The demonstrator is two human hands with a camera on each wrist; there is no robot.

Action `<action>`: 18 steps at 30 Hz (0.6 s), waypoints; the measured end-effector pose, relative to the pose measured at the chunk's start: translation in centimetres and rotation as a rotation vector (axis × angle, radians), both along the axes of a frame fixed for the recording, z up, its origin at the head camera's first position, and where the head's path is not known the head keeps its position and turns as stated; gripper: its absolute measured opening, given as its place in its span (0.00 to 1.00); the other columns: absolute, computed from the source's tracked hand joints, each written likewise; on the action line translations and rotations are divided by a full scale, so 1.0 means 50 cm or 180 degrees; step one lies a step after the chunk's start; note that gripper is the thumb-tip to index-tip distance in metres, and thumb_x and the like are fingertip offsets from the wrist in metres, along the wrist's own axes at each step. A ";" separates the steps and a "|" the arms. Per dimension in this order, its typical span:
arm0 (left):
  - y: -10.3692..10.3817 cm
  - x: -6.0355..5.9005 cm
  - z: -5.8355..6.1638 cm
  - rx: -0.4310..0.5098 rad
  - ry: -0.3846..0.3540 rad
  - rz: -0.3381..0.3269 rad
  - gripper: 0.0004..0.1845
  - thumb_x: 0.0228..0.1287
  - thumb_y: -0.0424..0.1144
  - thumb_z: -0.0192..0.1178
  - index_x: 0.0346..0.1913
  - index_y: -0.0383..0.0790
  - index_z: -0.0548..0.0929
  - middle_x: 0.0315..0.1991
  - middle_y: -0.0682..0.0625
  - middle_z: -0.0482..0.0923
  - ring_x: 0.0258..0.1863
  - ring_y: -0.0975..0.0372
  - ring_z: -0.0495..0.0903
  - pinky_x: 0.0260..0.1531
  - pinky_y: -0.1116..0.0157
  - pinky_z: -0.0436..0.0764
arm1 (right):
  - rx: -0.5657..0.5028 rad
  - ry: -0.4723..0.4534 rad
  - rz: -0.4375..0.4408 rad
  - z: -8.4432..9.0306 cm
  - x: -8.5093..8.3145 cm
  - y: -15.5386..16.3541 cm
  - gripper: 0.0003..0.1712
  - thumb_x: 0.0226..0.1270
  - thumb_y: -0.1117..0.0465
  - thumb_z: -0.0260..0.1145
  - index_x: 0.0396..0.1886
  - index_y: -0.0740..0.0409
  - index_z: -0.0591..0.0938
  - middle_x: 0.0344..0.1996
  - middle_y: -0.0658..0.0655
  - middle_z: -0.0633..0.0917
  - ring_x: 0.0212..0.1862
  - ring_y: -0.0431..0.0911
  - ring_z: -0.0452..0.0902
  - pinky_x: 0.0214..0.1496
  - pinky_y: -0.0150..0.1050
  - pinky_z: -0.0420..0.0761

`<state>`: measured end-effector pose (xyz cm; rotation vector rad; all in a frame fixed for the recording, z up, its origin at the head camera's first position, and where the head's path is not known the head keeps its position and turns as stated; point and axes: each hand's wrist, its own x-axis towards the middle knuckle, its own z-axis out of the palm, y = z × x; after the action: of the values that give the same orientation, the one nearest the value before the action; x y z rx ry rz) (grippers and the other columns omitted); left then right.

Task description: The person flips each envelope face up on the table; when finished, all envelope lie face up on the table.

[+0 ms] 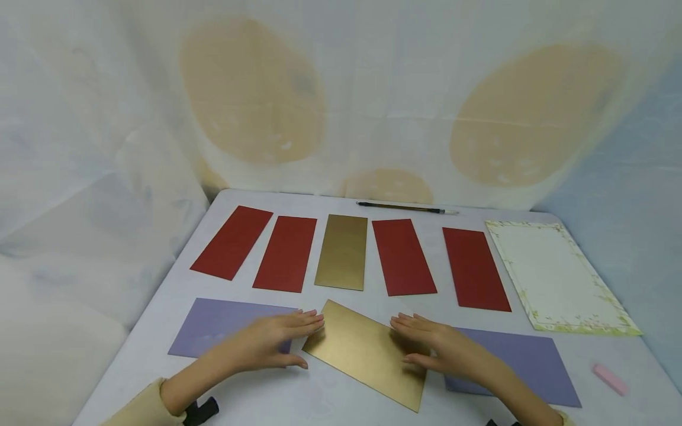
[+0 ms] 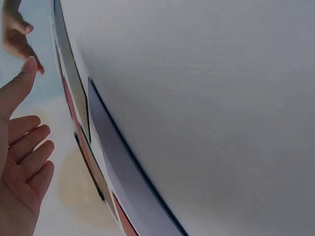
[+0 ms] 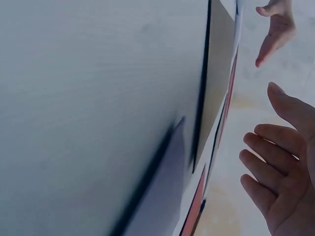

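A gold paper strip (image 1: pixel 367 352) lies tilted on the white table (image 1: pixel 341 396), near its front edge. My left hand (image 1: pixel 277 338) reaches from the left with straight fingers, its fingertips at the strip's left corner, above a purple sheet (image 1: pixel 224 322). Over the strip's right end my right hand (image 1: pixel 434 346) is spread flat, partly covering a second purple sheet (image 1: pixel 527 367). In the left wrist view the left hand (image 2: pixel 22 162) is open and off the surface. The right wrist view shows the right hand (image 3: pixel 280 187) the same way. Neither hand holds anything.
Behind lie several red strips (image 1: pixel 402 256) and another gold strip (image 1: pixel 342 251) in a row. A floral-bordered sheet (image 1: pixel 556 275) is at the right, a brush (image 1: pixel 407 207) at the back edge and a pink eraser (image 1: pixel 610 378) at the front right. Draped cloth (image 1: pixel 341 89) surrounds the table.
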<state>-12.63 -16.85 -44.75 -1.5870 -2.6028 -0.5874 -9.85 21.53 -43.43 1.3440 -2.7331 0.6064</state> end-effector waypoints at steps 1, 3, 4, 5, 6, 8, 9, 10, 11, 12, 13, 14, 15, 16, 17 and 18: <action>0.008 -0.002 -0.002 -0.0044 -0.0024 -0.0045 0.39 0.61 0.60 0.61 0.68 0.38 0.70 0.67 0.49 0.69 0.66 0.56 0.68 0.59 0.58 0.71 | 0.0007 -0.0070 -0.0059 0.000 0.004 0.006 0.33 0.64 0.49 0.68 0.65 0.61 0.75 0.62 0.58 0.77 0.62 0.58 0.72 0.56 0.52 0.75; 0.023 -0.006 -0.008 -0.0152 -0.0069 -0.0105 0.40 0.60 0.60 0.61 0.69 0.38 0.70 0.68 0.49 0.68 0.66 0.56 0.67 0.60 0.59 0.70 | 0.0036 -0.0177 -0.0152 -0.003 0.010 0.018 0.34 0.63 0.50 0.68 0.65 0.60 0.74 0.62 0.57 0.76 0.62 0.58 0.72 0.56 0.52 0.75; 0.030 -0.008 -0.010 -0.0214 -0.0086 -0.0115 0.40 0.60 0.60 0.61 0.69 0.38 0.69 0.68 0.49 0.68 0.66 0.56 0.67 0.59 0.59 0.70 | 0.0058 -0.0199 -0.0176 -0.005 0.012 0.022 0.34 0.63 0.50 0.68 0.65 0.61 0.75 0.62 0.57 0.77 0.62 0.58 0.72 0.56 0.52 0.75; 0.036 -0.010 -0.012 -0.0271 -0.0109 -0.0111 0.40 0.60 0.61 0.61 0.69 0.39 0.69 0.68 0.49 0.67 0.67 0.56 0.66 0.60 0.59 0.70 | 0.0087 -0.0212 -0.0198 -0.006 0.014 0.027 0.33 0.63 0.49 0.68 0.65 0.60 0.75 0.62 0.57 0.77 0.61 0.58 0.72 0.56 0.52 0.75; 0.041 -0.012 -0.014 -0.0329 -0.0104 -0.0111 0.40 0.60 0.61 0.61 0.69 0.39 0.69 0.69 0.49 0.67 0.67 0.57 0.66 0.60 0.59 0.70 | 0.0105 -0.0227 -0.0213 -0.009 0.016 0.031 0.33 0.63 0.49 0.68 0.64 0.61 0.75 0.61 0.57 0.77 0.61 0.58 0.73 0.56 0.52 0.75; 0.050 -0.015 -0.016 -0.0440 -0.0069 -0.0099 0.41 0.59 0.61 0.62 0.70 0.40 0.68 0.69 0.50 0.66 0.67 0.57 0.65 0.59 0.59 0.71 | 0.0119 -0.0258 -0.0219 -0.013 0.019 0.038 0.33 0.64 0.49 0.68 0.64 0.61 0.75 0.61 0.57 0.77 0.60 0.58 0.74 0.55 0.52 0.75; 0.053 -0.016 -0.017 -0.0477 -0.0061 -0.0096 0.41 0.59 0.60 0.63 0.70 0.40 0.68 0.69 0.50 0.66 0.67 0.57 0.65 0.59 0.59 0.71 | 0.0127 -0.0282 -0.0224 -0.016 0.020 0.041 0.33 0.64 0.49 0.67 0.64 0.61 0.75 0.61 0.57 0.78 0.60 0.58 0.74 0.55 0.52 0.75; 0.056 -0.017 -0.018 -0.0517 -0.0041 -0.0094 0.41 0.59 0.60 0.63 0.70 0.40 0.69 0.69 0.50 0.66 0.67 0.57 0.65 0.59 0.59 0.71 | 0.0129 -0.0314 -0.0226 -0.018 0.021 0.043 0.33 0.64 0.48 0.67 0.64 0.61 0.75 0.61 0.57 0.78 0.60 0.58 0.74 0.55 0.52 0.75; 0.058 -0.018 -0.019 -0.0546 -0.0033 -0.0093 0.41 0.58 0.59 0.64 0.69 0.40 0.69 0.69 0.49 0.66 0.67 0.57 0.65 0.59 0.59 0.71 | 0.0136 -0.0349 -0.0232 -0.019 0.022 0.045 0.33 0.65 0.48 0.66 0.64 0.61 0.75 0.61 0.57 0.78 0.60 0.58 0.74 0.56 0.52 0.75; 0.060 -0.019 -0.019 -0.0578 -0.0015 -0.0090 0.41 0.58 0.59 0.64 0.69 0.40 0.69 0.69 0.49 0.66 0.67 0.57 0.66 0.59 0.59 0.71 | 0.0148 -0.0390 -0.0240 -0.020 0.023 0.047 0.33 0.65 0.48 0.66 0.64 0.61 0.75 0.61 0.58 0.78 0.60 0.58 0.74 0.56 0.52 0.75; 0.062 -0.020 -0.019 -0.0611 -0.0015 -0.0080 0.41 0.58 0.59 0.65 0.69 0.39 0.69 0.69 0.49 0.66 0.67 0.57 0.66 0.59 0.59 0.71 | 0.0166 -0.0434 -0.0253 -0.021 0.023 0.048 0.33 0.65 0.47 0.66 0.64 0.61 0.75 0.61 0.57 0.78 0.60 0.58 0.74 0.56 0.52 0.75; 0.064 -0.020 -0.018 -0.0646 -0.0015 -0.0068 0.40 0.58 0.58 0.65 0.69 0.39 0.70 0.68 0.49 0.67 0.67 0.57 0.66 0.59 0.59 0.71 | 0.0187 -0.0487 -0.0271 -0.021 0.024 0.049 0.33 0.65 0.47 0.66 0.64 0.61 0.75 0.61 0.57 0.77 0.61 0.57 0.73 0.57 0.52 0.74; 0.066 -0.021 -0.018 -0.0685 -0.0017 -0.0052 0.40 0.58 0.58 0.65 0.69 0.39 0.70 0.68 0.49 0.67 0.67 0.57 0.66 0.59 0.59 0.71 | 0.0218 -0.0525 -0.0290 -0.021 0.024 0.051 0.33 0.65 0.47 0.66 0.64 0.61 0.75 0.61 0.57 0.77 0.61 0.56 0.73 0.57 0.52 0.74; 0.068 -0.021 -0.018 -0.0731 -0.0016 -0.0032 0.40 0.58 0.58 0.65 0.68 0.39 0.70 0.68 0.49 0.67 0.67 0.58 0.66 0.59 0.60 0.71 | 0.0240 -0.0555 -0.0293 -0.021 0.024 0.052 0.33 0.65 0.48 0.66 0.64 0.61 0.75 0.61 0.57 0.78 0.61 0.56 0.73 0.58 0.52 0.73; 0.070 -0.022 -0.018 -0.0762 -0.0020 -0.0013 0.40 0.58 0.58 0.65 0.68 0.39 0.70 0.68 0.49 0.68 0.67 0.58 0.66 0.59 0.60 0.72 | 0.0269 -0.0580 -0.0299 -0.021 0.024 0.053 0.33 0.66 0.48 0.66 0.64 0.61 0.75 0.60 0.57 0.78 0.61 0.55 0.73 0.59 0.52 0.72; 0.071 -0.023 -0.019 -0.0796 -0.0017 0.0000 0.39 0.58 0.58 0.65 0.68 0.39 0.71 0.68 0.49 0.68 0.67 0.59 0.66 0.58 0.60 0.72 | 0.0294 -0.0608 -0.0306 -0.020 0.025 0.053 0.33 0.66 0.48 0.66 0.64 0.61 0.75 0.60 0.56 0.78 0.61 0.55 0.73 0.59 0.52 0.72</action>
<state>-13.76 -13.28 -45.68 -1.6489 -2.7718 -0.2741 -8.62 24.20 -44.46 1.2220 -2.9918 0.6402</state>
